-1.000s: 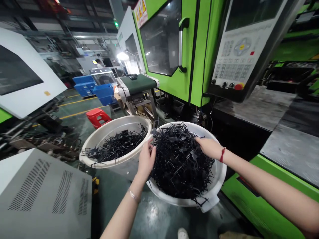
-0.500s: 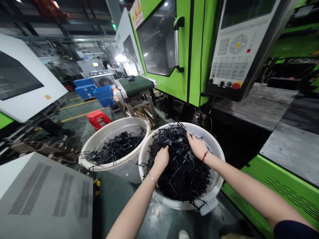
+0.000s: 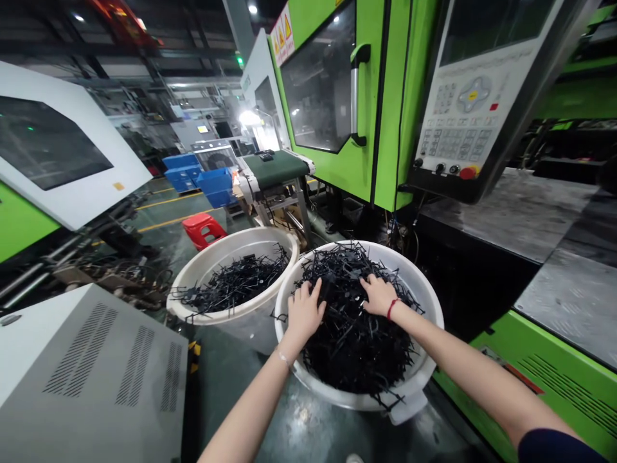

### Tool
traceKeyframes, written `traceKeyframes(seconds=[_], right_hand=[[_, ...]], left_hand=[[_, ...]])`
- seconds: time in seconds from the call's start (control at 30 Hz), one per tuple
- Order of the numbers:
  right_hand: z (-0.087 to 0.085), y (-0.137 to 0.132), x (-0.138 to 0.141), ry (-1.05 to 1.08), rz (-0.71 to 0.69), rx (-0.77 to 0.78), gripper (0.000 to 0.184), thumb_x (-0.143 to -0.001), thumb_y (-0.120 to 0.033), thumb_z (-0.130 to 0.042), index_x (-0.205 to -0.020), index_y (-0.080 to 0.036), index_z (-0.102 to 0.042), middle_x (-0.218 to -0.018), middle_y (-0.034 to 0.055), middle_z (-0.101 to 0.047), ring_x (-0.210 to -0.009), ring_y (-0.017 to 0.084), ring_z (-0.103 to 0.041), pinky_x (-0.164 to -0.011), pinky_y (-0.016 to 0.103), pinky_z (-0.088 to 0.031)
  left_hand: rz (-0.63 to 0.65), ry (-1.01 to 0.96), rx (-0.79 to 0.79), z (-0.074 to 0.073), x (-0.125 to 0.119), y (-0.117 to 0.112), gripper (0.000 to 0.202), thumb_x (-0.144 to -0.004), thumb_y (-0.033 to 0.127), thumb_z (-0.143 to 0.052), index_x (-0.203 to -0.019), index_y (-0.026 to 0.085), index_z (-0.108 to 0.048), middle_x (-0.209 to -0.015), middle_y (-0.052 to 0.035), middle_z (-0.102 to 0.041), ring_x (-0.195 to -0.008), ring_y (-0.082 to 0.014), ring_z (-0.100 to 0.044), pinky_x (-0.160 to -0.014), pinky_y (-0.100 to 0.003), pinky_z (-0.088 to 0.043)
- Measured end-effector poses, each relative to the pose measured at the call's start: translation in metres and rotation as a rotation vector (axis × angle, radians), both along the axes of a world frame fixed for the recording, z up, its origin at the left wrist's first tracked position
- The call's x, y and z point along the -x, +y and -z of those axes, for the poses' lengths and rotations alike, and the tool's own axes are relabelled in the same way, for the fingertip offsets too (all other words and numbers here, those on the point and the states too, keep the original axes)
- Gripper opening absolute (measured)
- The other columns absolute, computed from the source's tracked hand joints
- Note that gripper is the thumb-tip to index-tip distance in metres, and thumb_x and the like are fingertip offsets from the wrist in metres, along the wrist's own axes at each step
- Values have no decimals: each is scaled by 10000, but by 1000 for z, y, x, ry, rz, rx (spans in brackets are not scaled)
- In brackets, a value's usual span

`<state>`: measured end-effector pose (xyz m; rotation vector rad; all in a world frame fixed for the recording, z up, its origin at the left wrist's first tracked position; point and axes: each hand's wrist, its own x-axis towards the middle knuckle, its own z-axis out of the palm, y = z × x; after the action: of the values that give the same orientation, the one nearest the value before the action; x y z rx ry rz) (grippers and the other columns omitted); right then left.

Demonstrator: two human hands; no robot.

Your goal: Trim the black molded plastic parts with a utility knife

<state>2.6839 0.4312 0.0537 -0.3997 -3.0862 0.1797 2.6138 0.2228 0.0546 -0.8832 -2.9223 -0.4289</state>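
Black plastic pieces (image 3: 355,347): a tangled heap of thin, branching strips, piled high in a white plastic tub (image 3: 430,321) on the floor.

Left hand (image 3: 304,313): resting on the near edge of the heap with its fingers spread, a thin bracelet at the wrist.

Right hand (image 3: 378,295): on top of the heap, fingers curled down among the pieces; whether it grips any, I cannot tell. A red string (image 3: 392,308) circles the wrist.

Hands: apart, both on the heap, close to each other.

Second tub: a white tub (image 3: 241,239) just beside the first, holding a lower heap of black pieces (image 3: 235,284).

Floor: dark green (image 3: 231,386), painted with yellow lines, with a red stool (image 3: 202,228) and blue crates (image 3: 214,185) beyond.

Room: a factory aisle, with a green moulding machine (image 3: 400,96), its control panel (image 3: 457,109), and a green conveyor belt (image 3: 274,168).
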Motion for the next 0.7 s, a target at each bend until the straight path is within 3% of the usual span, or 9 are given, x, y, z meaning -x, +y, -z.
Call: traceKeyframes(seconds=[0.07,0.13,0.23,0.37,0.43,0.53,0.6,0.7], right_hand=[[-3,2,-15,98,-68,24,467,-947,-332,-679,-1375,-189,-558,-1441,127,-560,-1266,312,-583,-1021,539,-516],[0,-1,-31,207,-151,67,458,-942,-266,-644,-1381,-167,-559,-1456,157,-544,-1322,319,-548,-1060,513,-494],[19,-10,-45,334,-290,174,301,-967,-265,-517,-1200,-161,-677,-1301,178,-631,-1195,301,-650,-1013,483,-545],[48,-39,-42,439,-479,313,302,-964,-324,-465,-1064,-191,-718,-1160,168,-680,-1081,286,-716,-932,443,-606],[53,-67,-40,473,-540,401,282,-975,-333,-468,-1055,-221,-715,-1122,142,-695,-1048,267,-727,-909,416,-618],[47,-125,-40,404,-621,623,234,-999,-326,-491,-1091,-261,-695,-1123,100,-700,-1055,225,-717,-922,350,-600],[41,-169,-37,253,-689,757,227,-1007,-319,-485,-1094,-259,-686,-1113,89,-697,-1054,211,-705,-927,326,-581],[39,-234,-23,-1,-728,862,254,-984,-277,-468,-1101,-227,-688,-1147,106,-684,-1116,237,-664,-1015,384,-520]], left_hand=[[-23,-7,-48,3,-16,-28,617,-996,294,-490,-1588,295,-315,-1529,-159,-437,-1428,-340,-399,-1150,-562,-331],[-87,-48,-82,16,-37,-67,627,-986,328,-484,-1587,327,-309,-1532,-117,-445,-1446,-310,-393,-1177,-535,-313],[-283,-171,-112,55,-78,-135,659,-943,358,-503,-1576,255,-349,-1505,-124,-494,-1438,-298,-439,-1169,-488,-370],[-627,-375,-152,118,-134,-217,709,-869,312,-521,-1546,157,-380,-1449,-173,-567,-1365,-317,-553,-1076,-421,-500],[-762,-471,-174,144,-156,-247,677,-807,248,-549,-1477,186,-471,-1393,-161,-620,-1315,-309,-607,-1055,-383,-522],[-889,-580,-236,174,-171,-277,621,-767,210,-558,-1385,266,-541,-1307,-99,-675,-1269,-285,-648,-1072,-370,-514],[-925,-621,-305,188,-170,-291,617,-765,218,-556,-1377,293,-534,-1312,-74,-667,-1301,-266,-625,-1107,-366,-484],[-934,-665,-420,201,-150,-313,646,-737,267,-594,-1380,280,-534,-1356,-92,-631,-1333,-260,-593,-1091,-327,-489]])
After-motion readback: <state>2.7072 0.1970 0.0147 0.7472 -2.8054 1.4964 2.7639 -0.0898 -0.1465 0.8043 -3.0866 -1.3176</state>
